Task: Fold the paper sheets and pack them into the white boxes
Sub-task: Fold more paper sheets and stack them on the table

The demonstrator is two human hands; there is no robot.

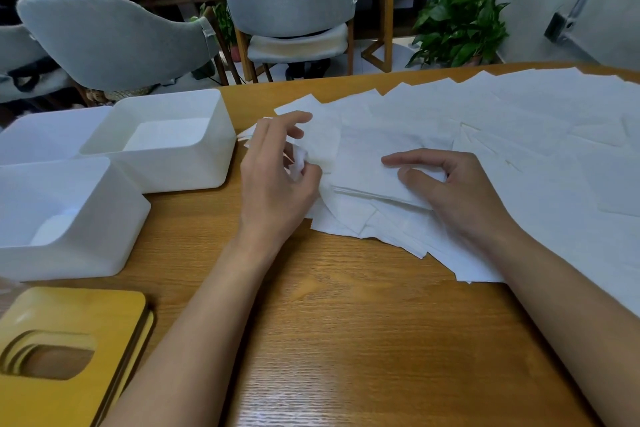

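Right of the white boxes [194, 180], a thin paper sheet [318, 146] is pinched by the left hand [277, 180], a folded stack [367, 180] pressed under the loosely opened right hand [453, 187]; tearing is risked if tugged.

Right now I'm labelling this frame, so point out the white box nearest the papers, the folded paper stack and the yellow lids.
white box [173, 168]: head view, front wall.
folded paper stack [360, 174]: head view, top sheet.
yellow lids [69, 315]: head view, top lid's surface.

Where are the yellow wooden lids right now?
Head view, bottom left: the stacked yellow wooden lids lie on the wooden table, just nearer the camera than the closest white plastic box.
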